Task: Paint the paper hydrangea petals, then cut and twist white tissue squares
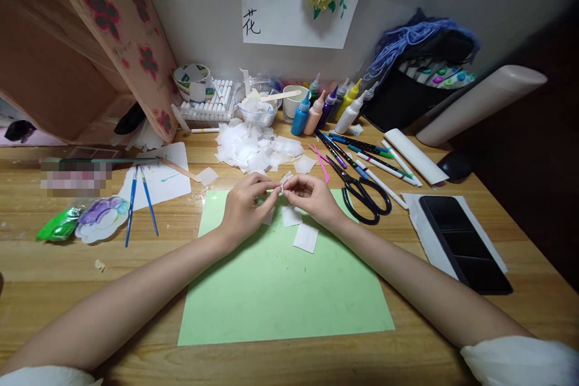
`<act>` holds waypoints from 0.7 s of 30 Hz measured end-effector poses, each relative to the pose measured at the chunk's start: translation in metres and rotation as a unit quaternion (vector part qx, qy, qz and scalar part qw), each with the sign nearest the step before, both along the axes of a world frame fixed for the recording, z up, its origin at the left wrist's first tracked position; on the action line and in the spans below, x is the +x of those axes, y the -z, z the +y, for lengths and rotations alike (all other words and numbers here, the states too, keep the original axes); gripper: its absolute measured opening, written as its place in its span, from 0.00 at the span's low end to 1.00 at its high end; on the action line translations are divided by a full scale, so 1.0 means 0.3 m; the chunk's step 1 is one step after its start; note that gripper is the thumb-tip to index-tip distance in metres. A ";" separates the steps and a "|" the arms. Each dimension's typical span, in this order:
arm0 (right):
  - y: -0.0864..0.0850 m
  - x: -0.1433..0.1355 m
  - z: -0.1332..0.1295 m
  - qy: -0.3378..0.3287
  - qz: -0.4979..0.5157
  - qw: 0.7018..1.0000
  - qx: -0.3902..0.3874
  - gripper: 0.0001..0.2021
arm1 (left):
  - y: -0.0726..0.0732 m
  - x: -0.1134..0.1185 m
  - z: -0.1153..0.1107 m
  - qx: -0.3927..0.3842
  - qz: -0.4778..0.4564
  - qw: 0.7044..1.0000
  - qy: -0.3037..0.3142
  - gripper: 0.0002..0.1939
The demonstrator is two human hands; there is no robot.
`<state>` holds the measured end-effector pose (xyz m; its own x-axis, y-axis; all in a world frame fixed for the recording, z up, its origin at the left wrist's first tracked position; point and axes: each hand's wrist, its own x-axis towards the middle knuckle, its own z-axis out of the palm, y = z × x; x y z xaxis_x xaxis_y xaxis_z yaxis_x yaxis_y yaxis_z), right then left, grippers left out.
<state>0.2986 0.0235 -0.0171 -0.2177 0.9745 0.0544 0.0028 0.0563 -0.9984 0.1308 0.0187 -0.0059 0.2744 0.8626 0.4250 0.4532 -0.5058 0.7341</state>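
Observation:
My left hand and my right hand meet over the far part of a green sheet of paper. Between their fingertips they pinch a small white piece of paper, mostly hidden by the fingers. Thumb and forefinger are pressed together on each hand. Just below lie white paper squares, one partly under my fingers and another flat on the green sheet. Behind my hands is a loose pile of white paper squares, with a single square at its right.
Black-handled scissors lie right of my right hand, near scattered pens. Paint bottles stand behind. At left are paintbrushes, a palette and a green packet. A black phone-like slab lies far right.

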 end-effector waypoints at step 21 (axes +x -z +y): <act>-0.011 -0.005 -0.004 0.013 0.003 1.000 0.007 0.09 | -0.003 0.001 -0.001 -0.005 -0.030 0.999 0.033 0.07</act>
